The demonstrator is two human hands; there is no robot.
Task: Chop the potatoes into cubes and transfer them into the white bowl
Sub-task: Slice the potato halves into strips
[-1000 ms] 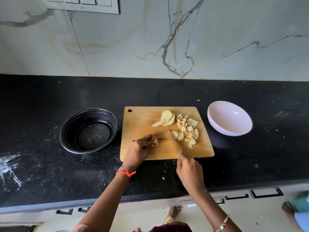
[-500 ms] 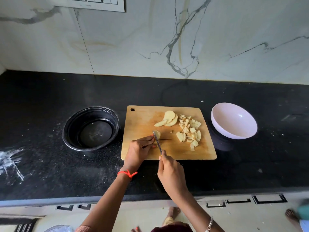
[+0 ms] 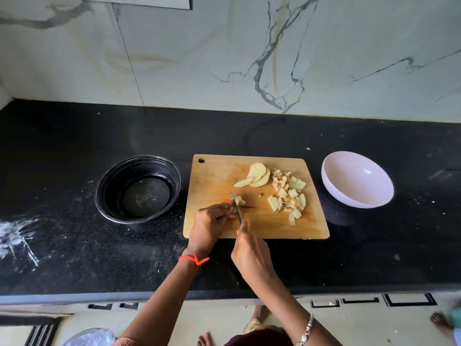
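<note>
A wooden cutting board (image 3: 214, 176) lies on the black counter. My left hand (image 3: 212, 222) pinches a small potato piece (image 3: 240, 200) near the board's front left. My right hand (image 3: 252, 253) grips a knife (image 3: 236, 208) whose blade stands against that piece, right beside my left fingertips. Potato slices (image 3: 257, 174) lie at the back of the board, and a heap of several potato cubes (image 3: 288, 193) lies to the right. One loose cube (image 3: 260, 195) sits between them. The white bowl (image 3: 356, 179), with nothing in it, stands right of the board.
A black round bowl (image 3: 138, 188) with a wet bottom stands left of the board. White smears (image 3: 17, 236) mark the counter's far left. A marble wall (image 3: 224, 51) rises behind. Another person's foot (image 3: 440, 320) shows on the floor at the lower right.
My right hand moved the knife left from the cube heap to the piece my left hand holds. The blade now presses at that piece.
</note>
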